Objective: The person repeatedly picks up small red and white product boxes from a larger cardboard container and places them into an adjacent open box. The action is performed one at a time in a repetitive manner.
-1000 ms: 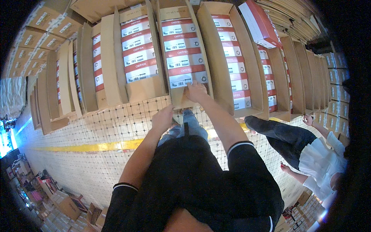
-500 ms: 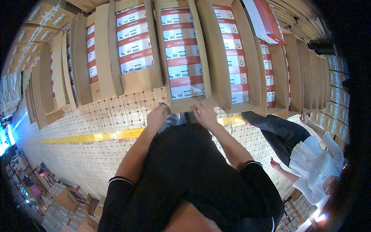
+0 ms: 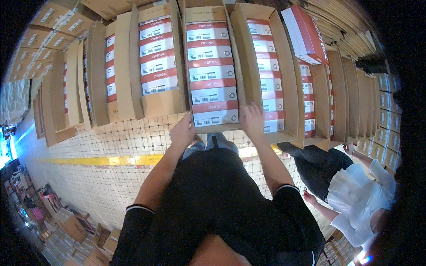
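A long open cardboard carton (image 3: 216,130) stands right in front of me, holding a row of white and red shoeboxes (image 3: 213,95) with printed end labels. My left hand (image 3: 182,132) is closed on the carton's near left corner, its fingertips against the side wall and partly hidden. On the opposite side, my right hand (image 3: 253,120) has its fingers bent over the right wall near the front corner. Both forearms reach up from below, on either side of my dark clothing.
More open cartons of shoeboxes flank mine, one on the left (image 3: 160,103) and one on the right (image 3: 290,135). A loose red and white shoebox (image 3: 301,37) lies across cartons at the right. A person in a white top (image 3: 355,190) stands at right. Yellow tape (image 3: 111,160) crosses the tiled floor.
My hands have moved apart, from the carton's front edge to its two near sides. The front flap shows less now. The person at right has shifted slightly.
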Available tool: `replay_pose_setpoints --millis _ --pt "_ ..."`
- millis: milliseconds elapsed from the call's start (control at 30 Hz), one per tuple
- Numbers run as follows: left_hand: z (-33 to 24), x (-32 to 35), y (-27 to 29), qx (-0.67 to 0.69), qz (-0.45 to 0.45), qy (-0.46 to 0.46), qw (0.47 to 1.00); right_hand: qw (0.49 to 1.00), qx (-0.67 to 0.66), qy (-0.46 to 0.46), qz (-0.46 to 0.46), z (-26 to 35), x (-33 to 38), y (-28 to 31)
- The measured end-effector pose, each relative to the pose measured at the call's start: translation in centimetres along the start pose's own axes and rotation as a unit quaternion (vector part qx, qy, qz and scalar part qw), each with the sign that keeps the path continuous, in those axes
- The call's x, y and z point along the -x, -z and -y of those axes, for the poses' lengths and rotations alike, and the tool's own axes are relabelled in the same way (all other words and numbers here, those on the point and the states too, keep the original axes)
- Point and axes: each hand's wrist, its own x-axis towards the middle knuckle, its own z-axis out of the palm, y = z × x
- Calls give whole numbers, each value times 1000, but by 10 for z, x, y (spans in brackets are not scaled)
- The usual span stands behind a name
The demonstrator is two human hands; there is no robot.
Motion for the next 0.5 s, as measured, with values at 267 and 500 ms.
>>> replay_pose_setpoints --millis 267,500 --pt "-8 2 4 -27 -1 59 998 999 -32 7 -41 -22 6 -2" --pt "-13 -1 0 -158 -154 -76 972 996 -85 9 -30 -9 -11 24"
